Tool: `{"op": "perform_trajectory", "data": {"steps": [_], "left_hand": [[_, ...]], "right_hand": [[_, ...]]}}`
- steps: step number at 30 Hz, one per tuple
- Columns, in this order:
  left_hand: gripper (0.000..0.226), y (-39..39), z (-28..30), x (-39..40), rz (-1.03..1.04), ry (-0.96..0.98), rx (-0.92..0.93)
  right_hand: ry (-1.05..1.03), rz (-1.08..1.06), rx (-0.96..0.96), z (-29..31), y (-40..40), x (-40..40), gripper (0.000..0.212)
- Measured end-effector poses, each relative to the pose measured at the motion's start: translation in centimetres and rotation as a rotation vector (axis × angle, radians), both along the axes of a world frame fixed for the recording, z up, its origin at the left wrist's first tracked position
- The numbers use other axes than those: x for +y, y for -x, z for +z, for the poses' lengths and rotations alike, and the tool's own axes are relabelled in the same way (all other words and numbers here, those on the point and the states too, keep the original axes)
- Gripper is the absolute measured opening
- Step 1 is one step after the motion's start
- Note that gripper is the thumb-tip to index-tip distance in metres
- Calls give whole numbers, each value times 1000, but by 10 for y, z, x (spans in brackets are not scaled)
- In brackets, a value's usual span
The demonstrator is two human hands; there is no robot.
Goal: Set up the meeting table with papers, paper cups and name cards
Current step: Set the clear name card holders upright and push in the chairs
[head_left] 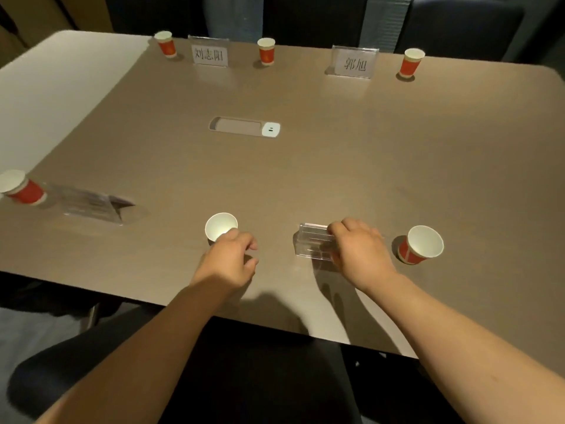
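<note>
My left hand (230, 258) grips a paper cup (220, 225) standing near the front edge of the brown table (305, 166). My right hand (360, 252) holds a clear acrylic name card stand (313, 243) on the table to the right of that cup. Another red paper cup (422, 246) stands right of my right hand. At the near left stand a red cup (21, 188) and a clear card stand (91, 203). Along the far edge are three red cups (166, 44) (266, 51) (411, 63) and two name cards (210, 53) (353, 63) with printed characters.
A recessed socket panel (244, 127) with a white cover sits in the table's middle. Dark chairs (458, 22) line the far side. A white table section (61, 78) adjoins at the left. The front edge runs just below my wrists.
</note>
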State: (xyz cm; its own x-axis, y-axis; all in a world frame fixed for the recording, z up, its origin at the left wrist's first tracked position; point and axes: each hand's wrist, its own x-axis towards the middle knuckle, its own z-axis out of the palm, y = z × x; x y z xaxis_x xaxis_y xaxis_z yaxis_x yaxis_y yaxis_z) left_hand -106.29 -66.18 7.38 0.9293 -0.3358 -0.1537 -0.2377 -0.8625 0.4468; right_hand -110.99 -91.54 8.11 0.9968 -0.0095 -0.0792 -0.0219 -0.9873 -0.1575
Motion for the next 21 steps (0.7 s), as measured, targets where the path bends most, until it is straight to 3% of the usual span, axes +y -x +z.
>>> {"op": "perform_trajectory", "data": {"steps": [4, 7, 10, 13, 15, 18, 21], "left_hand": [[61, -26, 0, -2, 112, -119, -77], [92, -48, -8, -1, 246, -191, 40], [104, -61, -21, -1, 339, -177, 130], [101, -66, -41, -4, 362, -116, 104], [85, -68, -53, -10, 320, -20, 99], [67, -67, -65, -30, 141, 80, 98], [64, -67, -74, -47, -25, 95, 54]], "right_hand": [[46, -51, 47, -13, -14, -18, 56], [54, -68, 153, -23, -25, -28, 65], [35, -95, 237, -35, -31, -28, 65], [55, -70, 231, -42, -31, -28, 59], [67, -60, 214, -41, -30, -32, 56], [80, -59, 208, -42, -25, -42, 50], [90, -75, 206, -43, -16, -55, 46]]}}
